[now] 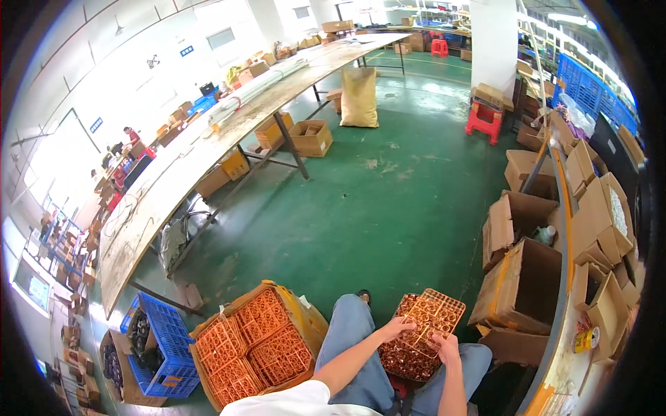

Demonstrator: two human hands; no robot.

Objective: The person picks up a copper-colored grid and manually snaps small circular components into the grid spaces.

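An orange lattice frame (444,309) with rows of ring-shaped parts is held tilted over my lap. My left hand (397,328) grips its left side, and my right hand (444,344) has its fingers closed at the lower right edge. Just beneath the frame, between my knees, sits a container of loose, shiny copper-coloured small pieces (409,364); the frame and my hands hide part of it. To my left stands an open cardboard box (318,328) with stacks of similar orange lattice frames (262,315) in it.
A blue plastic crate (182,352) with dark bags stands beyond the box. A long worktable (229,132) runs along the left. Open cardboard boxes (527,277) line the right, beside a bench edge (565,277). Farther off are a tan sack (359,97) and a red stool (483,123).
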